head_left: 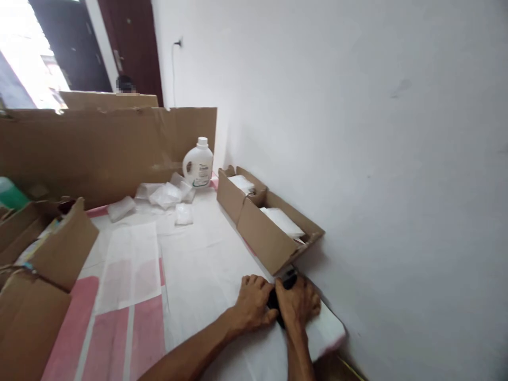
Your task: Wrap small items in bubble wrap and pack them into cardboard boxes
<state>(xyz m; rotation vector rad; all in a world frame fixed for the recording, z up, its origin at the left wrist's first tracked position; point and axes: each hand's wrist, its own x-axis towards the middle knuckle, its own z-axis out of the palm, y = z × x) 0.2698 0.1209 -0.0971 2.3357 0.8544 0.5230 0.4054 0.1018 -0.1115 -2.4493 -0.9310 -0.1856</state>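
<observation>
At the near right corner of the table, my right hand [299, 301] is closed around a dark, elongated object [274, 301]; its exact kind is hidden by my fingers. Its thumb lies along the object's top. Just to the left, my left hand [254, 304] rests palm down on the white sheet [206, 259], fingers spread and thumb pointing toward the dark object. An open cardboard box [262, 222] with two compartments stands beyond my hands, against the wall. White packets [282, 222] fill part of it.
A white jug [199, 163] stands at the back by a tall cardboard panel [99, 153]. Clear plastic packets [166, 196] lie before it. Open cardboard boxes [67, 254] and a green bottle [11, 194] stand at left. Behind the panel, a person's head [126, 84] shows.
</observation>
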